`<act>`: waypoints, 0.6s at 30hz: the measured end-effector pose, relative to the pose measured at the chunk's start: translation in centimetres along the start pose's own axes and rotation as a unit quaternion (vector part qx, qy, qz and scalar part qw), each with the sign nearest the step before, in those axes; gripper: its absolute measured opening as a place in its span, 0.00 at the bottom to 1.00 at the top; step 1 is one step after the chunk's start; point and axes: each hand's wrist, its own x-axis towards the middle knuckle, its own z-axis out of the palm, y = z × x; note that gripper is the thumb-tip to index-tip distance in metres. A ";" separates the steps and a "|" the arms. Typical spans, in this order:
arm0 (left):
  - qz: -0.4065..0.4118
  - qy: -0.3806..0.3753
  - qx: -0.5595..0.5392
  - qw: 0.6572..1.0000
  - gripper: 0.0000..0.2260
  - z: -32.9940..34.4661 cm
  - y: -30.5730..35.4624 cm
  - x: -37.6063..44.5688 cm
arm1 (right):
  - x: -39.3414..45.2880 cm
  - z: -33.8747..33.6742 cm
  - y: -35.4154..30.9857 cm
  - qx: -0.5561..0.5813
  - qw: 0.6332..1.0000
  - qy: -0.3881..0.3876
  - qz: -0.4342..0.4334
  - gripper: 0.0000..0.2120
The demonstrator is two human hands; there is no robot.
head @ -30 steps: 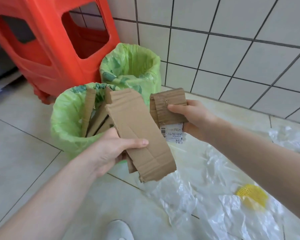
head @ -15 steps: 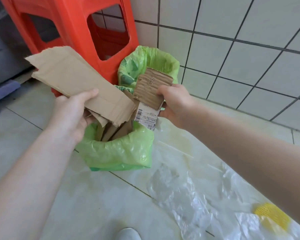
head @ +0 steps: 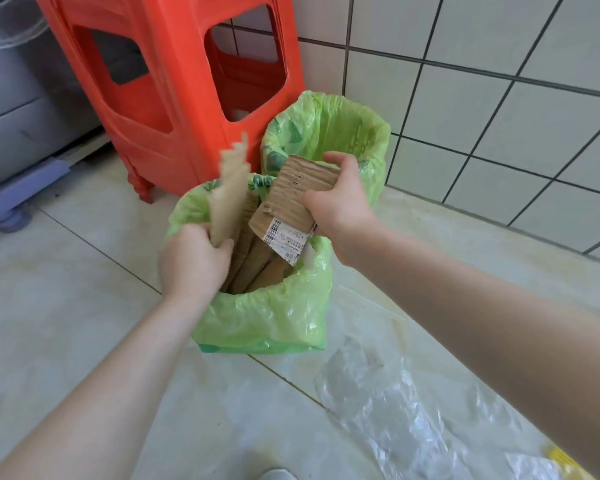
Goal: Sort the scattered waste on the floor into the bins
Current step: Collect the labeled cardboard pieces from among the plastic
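Two bins lined with green bags stand by the tiled wall. The near bin holds several cardboard strips standing on end. My left hand grips a long cardboard piece, blurred and upright, with its lower end inside the near bin. My right hand holds a folded cardboard piece with a white barcode label over the near bin's far rim. The far bin behind it looks empty inside.
A red plastic stool stands just behind the bins at the left. A grey appliance on a blue wheeled base is at far left. Clear plastic film lies on the floor tiles at lower right, with a yellow item at the edge.
My left hand swung the long cardboard from flat and raised at the left to upright, down into the near bin. My right hand moved its folded piece slightly closer over the rim.
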 end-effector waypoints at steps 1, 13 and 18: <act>0.023 -0.042 0.032 0.998 0.05 0.4 0.1 0.0 | 0.0 0.2 0.1 -0.030 0.999 0.000 -0.017 0.26; 0.154 -0.004 -0.004 0.988 0.12 -0.7 1.9 1.0 | 0.4 1.4 0.9 -0.181 0.979 -0.088 -0.023 0.16; 0.117 -0.099 0.103 0.983 0.05 1.4 1.2 1.4 | -0.1 2.4 1.8 -0.305 0.942 -0.118 -0.078 0.21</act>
